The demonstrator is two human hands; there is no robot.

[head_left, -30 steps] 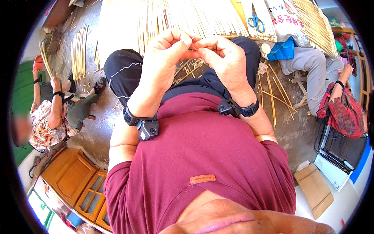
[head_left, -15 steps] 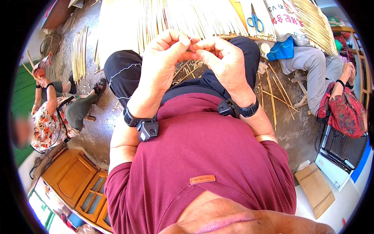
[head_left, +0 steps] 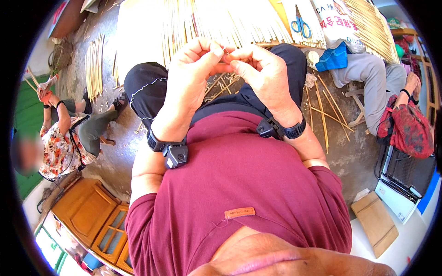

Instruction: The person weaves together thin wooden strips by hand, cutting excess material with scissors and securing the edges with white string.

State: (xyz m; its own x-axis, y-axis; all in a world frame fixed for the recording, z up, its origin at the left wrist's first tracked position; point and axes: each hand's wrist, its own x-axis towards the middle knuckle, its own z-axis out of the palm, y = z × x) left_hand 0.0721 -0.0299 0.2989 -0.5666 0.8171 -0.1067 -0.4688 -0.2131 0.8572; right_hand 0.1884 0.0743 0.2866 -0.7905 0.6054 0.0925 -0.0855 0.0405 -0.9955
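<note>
My left hand (head_left: 192,71) and my right hand (head_left: 263,73) meet fingertip to fingertip above my lap, both closed in a pinch. A very thin strand shows between the fingertips, too fine to tell what it is. White thread (head_left: 143,88) lies in a wavy line over my left knee on the black trousers. Just beyond my hands, many thin bamboo sticks (head_left: 184,27) lie side by side on a bright white tabletop. Scissors with blue handles (head_left: 300,27) rest on the table to the right.
Loose sticks (head_left: 321,115) lie on the floor right of my legs, and a stick bundle (head_left: 95,69) is at the left. A person in a flowered shirt (head_left: 60,147) sits left, holding sticks. Another in grey trousers (head_left: 363,76) sits right, near a blue cloth (head_left: 332,59).
My hands stay pinched together in nearly the same place. The person at the left has shifted their hands and sticks slightly.
</note>
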